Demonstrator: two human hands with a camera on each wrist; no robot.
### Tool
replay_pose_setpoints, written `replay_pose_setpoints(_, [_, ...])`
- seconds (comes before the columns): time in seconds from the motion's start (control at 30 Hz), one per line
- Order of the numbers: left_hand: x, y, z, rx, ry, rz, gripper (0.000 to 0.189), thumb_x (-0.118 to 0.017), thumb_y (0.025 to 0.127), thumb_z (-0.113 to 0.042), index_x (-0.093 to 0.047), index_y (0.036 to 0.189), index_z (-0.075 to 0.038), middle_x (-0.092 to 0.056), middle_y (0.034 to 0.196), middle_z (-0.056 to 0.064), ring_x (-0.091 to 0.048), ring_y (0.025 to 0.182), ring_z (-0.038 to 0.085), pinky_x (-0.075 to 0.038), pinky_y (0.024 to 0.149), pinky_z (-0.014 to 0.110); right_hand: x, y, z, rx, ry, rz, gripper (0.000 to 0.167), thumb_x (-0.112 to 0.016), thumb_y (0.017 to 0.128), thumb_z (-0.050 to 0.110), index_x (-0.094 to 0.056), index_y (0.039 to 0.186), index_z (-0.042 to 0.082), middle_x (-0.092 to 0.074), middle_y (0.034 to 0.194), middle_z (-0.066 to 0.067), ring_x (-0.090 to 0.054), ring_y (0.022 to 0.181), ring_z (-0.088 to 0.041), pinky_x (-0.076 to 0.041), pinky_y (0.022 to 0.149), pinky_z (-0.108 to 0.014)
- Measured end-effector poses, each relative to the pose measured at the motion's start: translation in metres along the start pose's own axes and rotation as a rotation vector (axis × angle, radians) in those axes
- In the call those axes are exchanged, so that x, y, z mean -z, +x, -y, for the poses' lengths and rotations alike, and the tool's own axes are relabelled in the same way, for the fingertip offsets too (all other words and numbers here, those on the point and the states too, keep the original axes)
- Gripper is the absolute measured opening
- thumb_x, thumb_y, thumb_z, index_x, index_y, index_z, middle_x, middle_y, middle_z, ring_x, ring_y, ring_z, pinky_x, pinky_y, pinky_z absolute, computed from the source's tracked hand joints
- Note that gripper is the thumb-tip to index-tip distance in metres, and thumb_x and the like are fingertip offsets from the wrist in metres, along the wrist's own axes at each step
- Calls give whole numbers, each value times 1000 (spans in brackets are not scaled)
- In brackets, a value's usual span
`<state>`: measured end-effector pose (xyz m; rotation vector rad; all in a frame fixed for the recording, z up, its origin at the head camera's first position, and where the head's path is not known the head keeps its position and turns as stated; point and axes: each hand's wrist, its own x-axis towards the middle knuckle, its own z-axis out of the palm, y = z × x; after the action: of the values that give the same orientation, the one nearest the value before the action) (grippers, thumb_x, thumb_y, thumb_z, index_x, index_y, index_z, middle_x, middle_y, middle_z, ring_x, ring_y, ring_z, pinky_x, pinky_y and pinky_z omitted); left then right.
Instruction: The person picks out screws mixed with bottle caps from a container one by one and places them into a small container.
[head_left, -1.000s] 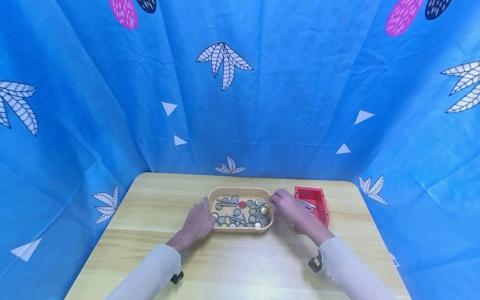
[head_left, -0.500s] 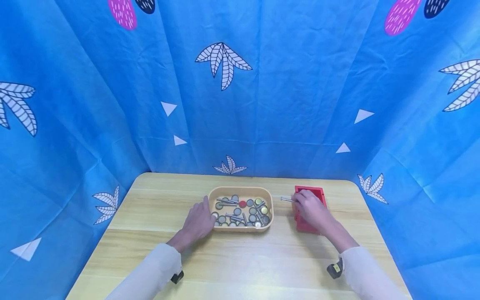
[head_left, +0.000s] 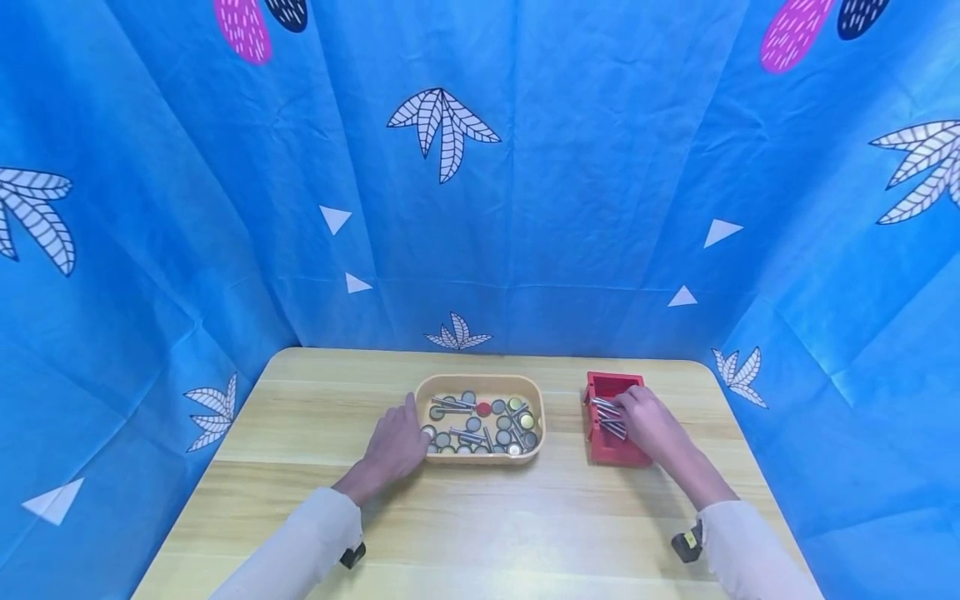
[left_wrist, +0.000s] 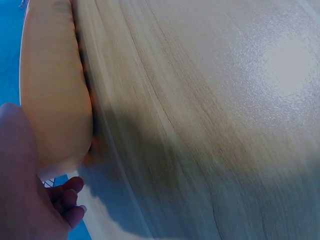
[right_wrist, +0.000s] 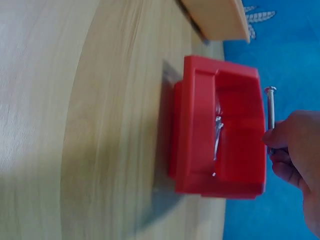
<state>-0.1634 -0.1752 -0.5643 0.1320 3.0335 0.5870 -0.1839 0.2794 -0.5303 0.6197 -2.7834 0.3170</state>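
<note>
My left hand [head_left: 395, 437] grips the left end of a beige oval tray [head_left: 480, 460], thumb over its rim. Inside the tray lie several round bottle caps [head_left: 527, 422], one red cap [head_left: 483, 409] and several metal bolts [head_left: 454, 405]. My right hand [head_left: 654, 423] is at the right side of a red box [head_left: 618, 454]. In the right wrist view, thumb and fingers pinch a silver bolt [right_wrist: 271, 107] at the box's rim. Other bolts [head_left: 609, 418] lie in the box; the hand hides part of its inside in the head view.
The tray and box stand apart on a light wooden table [head_left: 480, 525]. A blue patterned curtain [head_left: 510, 208] rises behind the table and along both sides.
My right hand has moved right from the tray's right end to the red box, carrying a bolt. The left hand stays on the tray.
</note>
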Motion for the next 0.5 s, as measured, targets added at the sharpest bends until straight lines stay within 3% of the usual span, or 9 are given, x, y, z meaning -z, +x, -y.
replay_pose_setpoints(0.17, [1, -1, -1, -13, 20, -7, 80, -53, 95, -26, -23, 157, 12, -61, 129, 27, -58, 116, 39, -48, 106, 55, -3, -2, -7, 0, -42, 16, 22, -70, 89, -3, -73, 111, -6, -70, 101, -17, -67, 99, -31, -61, 91, -47])
replay_pose_setpoints(0.3, [0, 0, -1, -23, 34, -27, 79, -55, 93, -27, -26, 156, 12, -63, 121, 25, -60, 109, 37, -50, 101, 53, -4, -2, -11, 0, -72, 24, 22, -70, 90, -3, -73, 112, -6, -70, 101, -17, -67, 99, -32, -61, 92, -46])
replay_pose_setpoints(0.5, [0, 1, 0, -25, 42, -11, 80, -53, 94, -28, -24, 157, 13, -62, 126, 27, -59, 113, 39, -48, 105, 55, -2, -2, -12, 32, -150, 69, 31, -77, 82, -7, -73, 113, -7, -69, 100, -16, -66, 97, -30, -62, 91, -45])
